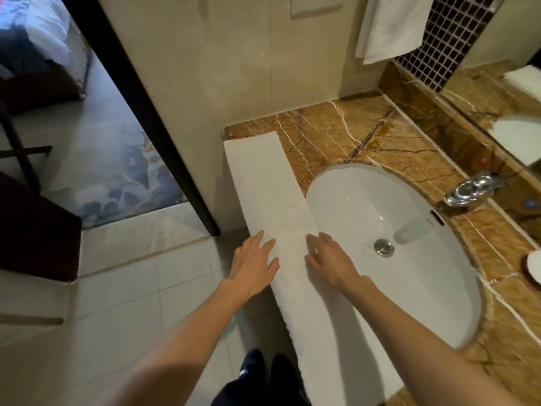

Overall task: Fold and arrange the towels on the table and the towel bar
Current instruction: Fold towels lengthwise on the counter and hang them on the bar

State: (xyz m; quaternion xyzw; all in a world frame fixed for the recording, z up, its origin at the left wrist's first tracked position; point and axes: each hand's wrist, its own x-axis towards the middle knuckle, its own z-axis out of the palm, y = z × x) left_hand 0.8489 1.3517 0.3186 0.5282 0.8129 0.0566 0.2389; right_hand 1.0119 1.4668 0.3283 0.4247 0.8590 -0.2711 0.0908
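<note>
While a white towel (263,177) lies folded in a long strip along the left edge of the marble counter (380,133), just beside the sink (409,288), its long axis runs from the person toward the far wall; the left hand (254,262) and right hand (330,262) rest flat on it, fingers loosely extended.

Two hands: left hand (254,262), right hand (330,262). Two towels: long towel (272,186) centre, hung towel (392,27) upper right. One sink (366,200), one tap (468,190).

Both hands, left hand (254,262) and right hand (328,259), rest flat on the folded towel (272,186).
</note>
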